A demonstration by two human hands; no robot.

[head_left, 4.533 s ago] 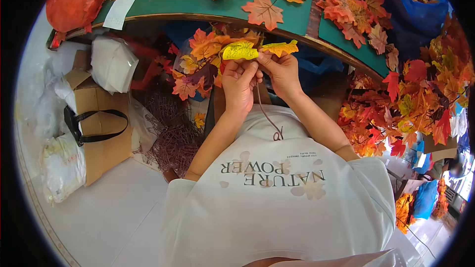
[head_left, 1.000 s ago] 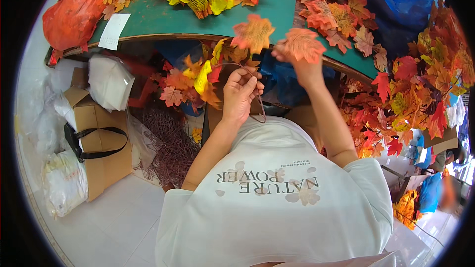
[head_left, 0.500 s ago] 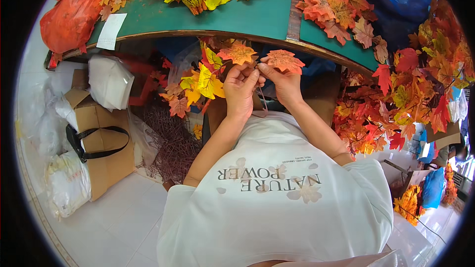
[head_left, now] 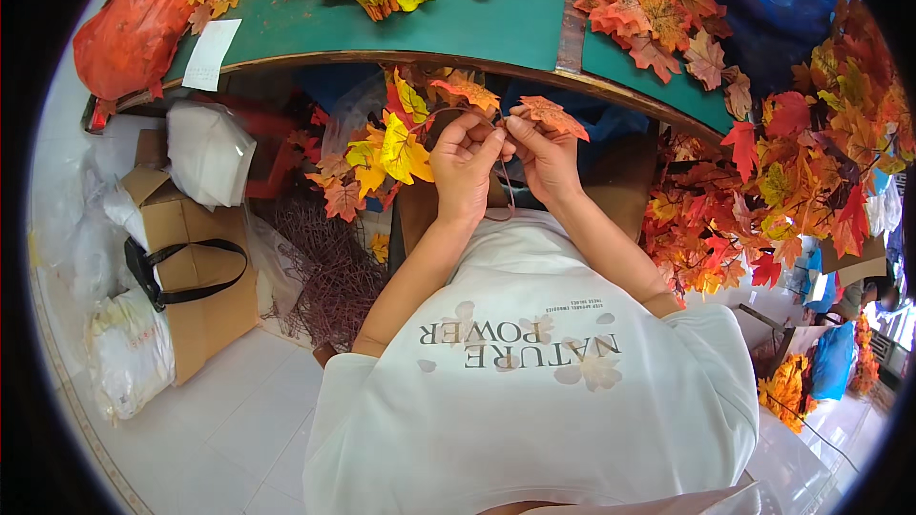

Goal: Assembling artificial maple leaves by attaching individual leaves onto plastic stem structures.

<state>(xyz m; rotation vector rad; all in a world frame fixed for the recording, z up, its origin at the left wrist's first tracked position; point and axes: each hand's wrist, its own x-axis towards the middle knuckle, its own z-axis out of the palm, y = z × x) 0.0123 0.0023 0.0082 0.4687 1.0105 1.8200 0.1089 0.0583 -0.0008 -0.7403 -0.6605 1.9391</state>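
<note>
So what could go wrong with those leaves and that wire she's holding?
The thin brown wire hangs in a loose loop below both hands; it could snag or tangle in the leafy garland trailing beside the left hand.

The orange leaf sits only at the fingertips of the right hand, so it might slip and drop among the leaves piled below the green table.

The wire's end could poke a finger.

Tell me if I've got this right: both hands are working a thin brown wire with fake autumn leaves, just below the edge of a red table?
Not quite: the table is green, not red, as the head view shows. The rest holds: the left hand and right hand work the thin brown wire and leaves just below its edge.
</note>
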